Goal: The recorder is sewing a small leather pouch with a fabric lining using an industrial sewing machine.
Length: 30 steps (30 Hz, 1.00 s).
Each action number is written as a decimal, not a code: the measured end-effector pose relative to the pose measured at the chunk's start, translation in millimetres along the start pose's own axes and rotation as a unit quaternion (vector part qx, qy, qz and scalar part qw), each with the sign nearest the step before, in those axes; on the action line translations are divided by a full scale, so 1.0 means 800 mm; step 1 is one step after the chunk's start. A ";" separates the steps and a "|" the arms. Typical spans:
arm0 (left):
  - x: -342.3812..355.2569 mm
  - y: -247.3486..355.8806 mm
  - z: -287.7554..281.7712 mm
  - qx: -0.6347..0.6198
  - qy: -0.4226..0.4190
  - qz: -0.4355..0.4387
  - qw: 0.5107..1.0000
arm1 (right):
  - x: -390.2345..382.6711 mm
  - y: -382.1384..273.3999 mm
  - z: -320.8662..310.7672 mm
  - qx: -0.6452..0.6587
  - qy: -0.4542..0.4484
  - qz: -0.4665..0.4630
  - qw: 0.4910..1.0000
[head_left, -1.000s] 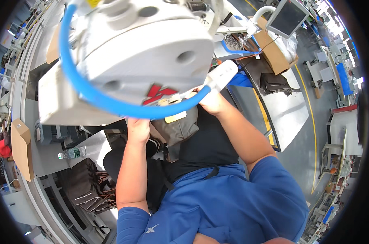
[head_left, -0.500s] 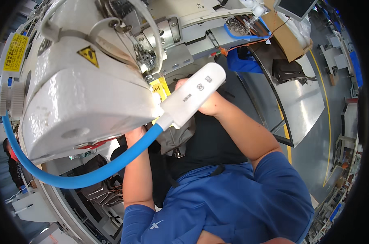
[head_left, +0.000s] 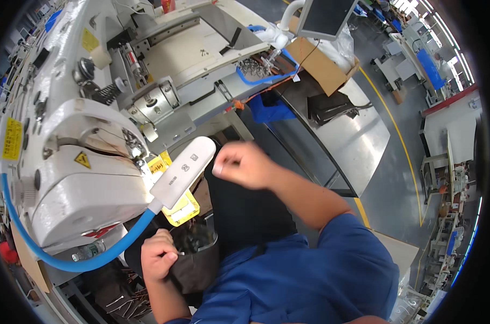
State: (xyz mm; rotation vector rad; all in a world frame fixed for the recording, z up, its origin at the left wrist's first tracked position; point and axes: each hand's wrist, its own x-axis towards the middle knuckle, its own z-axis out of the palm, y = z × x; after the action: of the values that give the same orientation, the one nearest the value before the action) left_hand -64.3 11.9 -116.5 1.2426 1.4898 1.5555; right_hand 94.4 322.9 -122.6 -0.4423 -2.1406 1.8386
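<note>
Gripping seemingly dark fabric (head_left: pixel 199 264), left hand (head_left: pixel 157 258).

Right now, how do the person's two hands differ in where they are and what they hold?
The left hand is low, gripping dark fabric beside the blue hose; the right hand is raised near the white lamp head, fist closed, with nothing visible in it. Both are curled shut.

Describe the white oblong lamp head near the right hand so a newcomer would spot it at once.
Start at the big white sewing machine on the left. From under it a blue flexible hose curves up to the lamp head, just left of the right hand; it alone is slim, rounded, white.
</note>
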 end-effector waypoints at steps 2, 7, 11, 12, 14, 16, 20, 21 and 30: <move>-0.012 0.007 -0.008 0.017 -0.011 0.004 1.000 | 0.037 0.000 -0.054 -0.067 0.161 0.063 0.983; -0.036 0.022 -0.013 0.076 0.052 -0.099 0.991 | 0.166 -0.001 -0.192 -0.172 0.390 -0.028 0.904; -0.036 0.020 0.007 0.111 0.095 -0.124 0.982 | 0.235 -0.021 -0.217 -0.275 0.392 0.010 0.878; -0.032 0.022 0.013 0.112 0.092 -0.122 0.982 | 0.246 -0.027 -0.221 -0.323 0.358 0.047 0.875; -0.031 0.017 0.018 0.116 0.069 -0.117 0.984 | 0.258 -0.029 -0.224 -0.230 0.323 0.097 0.913; -0.029 0.016 0.022 0.115 0.058 -0.113 0.985 | 0.259 -0.029 -0.225 -0.136 0.284 0.148 0.938; -0.030 0.020 0.029 0.105 0.023 -0.124 0.986 | 0.224 -0.027 -0.221 0.090 0.362 0.094 0.923; -0.032 0.021 0.031 0.099 0.022 -0.129 0.986 | 0.211 -0.027 -0.216 0.173 0.344 0.089 0.919; -0.004 0.049 0.063 0.129 0.079 -0.072 0.986 | 0.008 -0.084 -0.031 0.343 0.033 0.139 0.928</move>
State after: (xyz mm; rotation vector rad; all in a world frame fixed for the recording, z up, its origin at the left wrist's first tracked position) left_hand -10.1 21.6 -83.1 1.1424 1.8900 1.4266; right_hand 95.3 338.3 -52.0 -0.6362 -1.2975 2.5137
